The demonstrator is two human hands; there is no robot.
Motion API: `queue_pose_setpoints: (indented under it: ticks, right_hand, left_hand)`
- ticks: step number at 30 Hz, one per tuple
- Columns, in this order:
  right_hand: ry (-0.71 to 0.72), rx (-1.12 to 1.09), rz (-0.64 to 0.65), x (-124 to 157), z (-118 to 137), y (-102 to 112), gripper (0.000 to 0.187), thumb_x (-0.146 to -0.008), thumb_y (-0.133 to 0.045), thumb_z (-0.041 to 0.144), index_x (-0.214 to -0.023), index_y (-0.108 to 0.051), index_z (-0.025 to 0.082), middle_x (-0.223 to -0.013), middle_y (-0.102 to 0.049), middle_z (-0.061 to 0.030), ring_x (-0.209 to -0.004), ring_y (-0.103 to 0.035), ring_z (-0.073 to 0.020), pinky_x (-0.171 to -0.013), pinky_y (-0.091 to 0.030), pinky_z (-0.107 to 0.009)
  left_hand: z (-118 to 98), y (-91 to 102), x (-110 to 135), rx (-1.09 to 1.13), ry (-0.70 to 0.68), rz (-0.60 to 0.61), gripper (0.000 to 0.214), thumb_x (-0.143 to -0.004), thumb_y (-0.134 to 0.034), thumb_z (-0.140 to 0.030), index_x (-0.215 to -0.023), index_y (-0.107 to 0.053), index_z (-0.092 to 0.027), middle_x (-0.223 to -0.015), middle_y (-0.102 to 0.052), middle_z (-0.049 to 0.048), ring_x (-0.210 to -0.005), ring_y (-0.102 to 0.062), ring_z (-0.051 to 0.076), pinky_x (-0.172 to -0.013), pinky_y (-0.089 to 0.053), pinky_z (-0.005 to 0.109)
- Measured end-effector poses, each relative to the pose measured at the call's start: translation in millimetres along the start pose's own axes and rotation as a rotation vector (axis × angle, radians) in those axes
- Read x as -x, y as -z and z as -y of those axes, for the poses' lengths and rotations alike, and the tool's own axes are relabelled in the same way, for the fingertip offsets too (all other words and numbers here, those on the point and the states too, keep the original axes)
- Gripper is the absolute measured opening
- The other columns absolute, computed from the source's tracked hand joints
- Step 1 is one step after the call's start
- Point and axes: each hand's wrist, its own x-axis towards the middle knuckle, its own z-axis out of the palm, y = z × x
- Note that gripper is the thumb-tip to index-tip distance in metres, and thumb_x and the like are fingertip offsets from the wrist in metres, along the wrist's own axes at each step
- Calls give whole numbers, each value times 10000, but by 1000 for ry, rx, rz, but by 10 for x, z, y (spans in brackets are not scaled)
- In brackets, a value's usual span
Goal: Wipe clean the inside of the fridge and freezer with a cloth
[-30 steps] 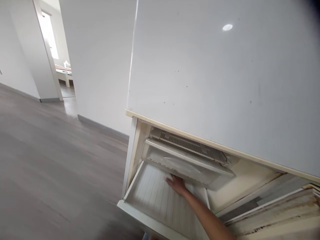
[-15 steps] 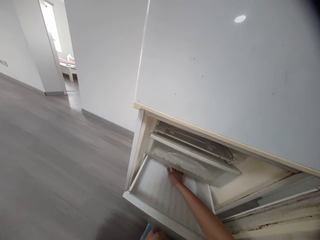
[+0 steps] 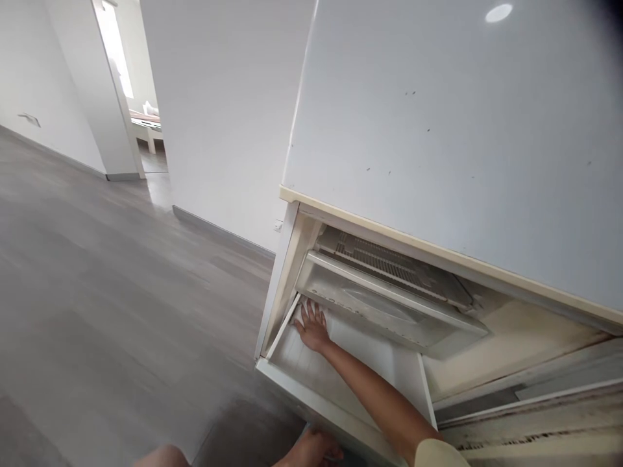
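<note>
My right hand [image 3: 312, 326] reaches into a pulled-out white drawer [image 3: 311, 395], its fingers spread. It lies at the back left of the drawer's pale bottom, near the left side wall, with nothing visible in its grasp. My left hand [image 3: 314, 449] is low at the bottom edge of the view, just below the drawer front. Its fingers look curled, and a sliver of bluish material shows beside it; what it holds is hidden. Above my right hand, a white panel with a curved recess [image 3: 384, 303] slants over the drawer's back part.
A slatted rack [image 3: 389, 259] sits under the white countertop [image 3: 438, 162], which has small dark specks. Right of the drawer is an open cabinet space with stained boards [image 3: 545, 421]. Grey wood-look floor [image 3: 146, 292] spreads left; a white wall [image 3: 224, 117] and doorway lie beyond.
My right hand has moved left along the drawer bottom, from under the middle of the panel to the back left corner. More of my left hand shows. The view has shifted slightly.
</note>
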Motion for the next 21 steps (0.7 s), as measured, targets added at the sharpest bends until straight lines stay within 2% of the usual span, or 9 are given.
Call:
queue_pose_setpoints:
  ticks: [2, 4, 7, 10, 12, 15, 18, 21]
  right_hand:
    - [119, 18, 42, 227, -25, -87, 729, -971, -144, 603, -1566, -123, 183, -1628, 85, -28, -1488, 129, -296, -1204, 34, -487]
    - [266, 37, 81, 456, -66, -195, 729, -965, -181, 619, -1565, -145, 206, -1628, 68, -27, -1490, 119, -300, -1203, 22, -499]
    - [498, 70, 175, 707, -163, -296, 679, -972, -243, 601, -1557, -187, 260, -1631, 6, -6, -1500, 78, -276, -1209, 6, -474]
    - [627, 83, 253, 756, -325, -219, 638, -973, -299, 587, -1543, -223, 312, -1631, -50, 25, -1507, 26, -247, -1215, -17, -442]
    - [554, 74, 220, 669, -475, -84, 667, -961, -315, 612, -1544, -222, 303, -1631, -51, 23, -1508, 16, -244, -1215, -28, -436]
    - [253, 38, 74, 437, -744, 128, 673, -967, -300, 597, -1548, -225, 265, -1632, -62, 6, -1508, -3, -237, -1213, -26, -411]
    - [-6, -22, -23, 246, -1016, 262, 653, -976, -285, 562, -1538, -273, 229, -1609, -226, -35, -1493, -160, -221, -1207, -96, -370]
    - [-146, -47, -50, 226, -1278, 314, 676, -973, -242, 567, -1519, -327, 178, -1551, -366, -81, -1452, -289, -227, -1179, -208, -350]
  left_hand:
    - [13, -1, -21, -28, 36, -36, 114, -715, -689, -203, -691, -610, -125, -633, -583, 20, -523, -528, 128, -568, -396, 290]
    - [13, -3, -19, -43, 54, -62, 129, -618, -697, -174, -707, -611, -137, -661, -606, 38, -504, -524, 135, -557, -355, 294]
    - [-3, -19, 4, -45, 67, -72, 227, -573, -693, -191, -779, -601, -161, -695, -631, 42, -516, -530, 136, -559, -335, 283]
    - [-18, -46, 22, -36, 74, -67, 300, -550, -698, -215, -817, -568, -177, -678, -617, 26, -506, -526, 130, -541, -293, 267]
    - [-24, -60, 29, -32, 73, -69, 339, -534, -701, -227, -835, -552, -186, -670, -603, 11, -492, -510, 121, -530, -258, 260]
    - [-28, -69, 41, -32, 74, -73, 365, -534, -705, -275, -846, -536, -188, -690, -608, 18, -502, -513, 122, -537, -245, 260]
    - [-36, -67, 65, -39, 77, -70, 376, -545, -708, -318, -844, -523, -185, -705, -612, 26, -513, -523, 128, -550, -240, 264]
    - [-51, -60, 94, -50, 79, -66, 364, -555, -700, -309, -846, -526, -178, -707, -607, 19, -514, -516, 122, -569, -252, 264]
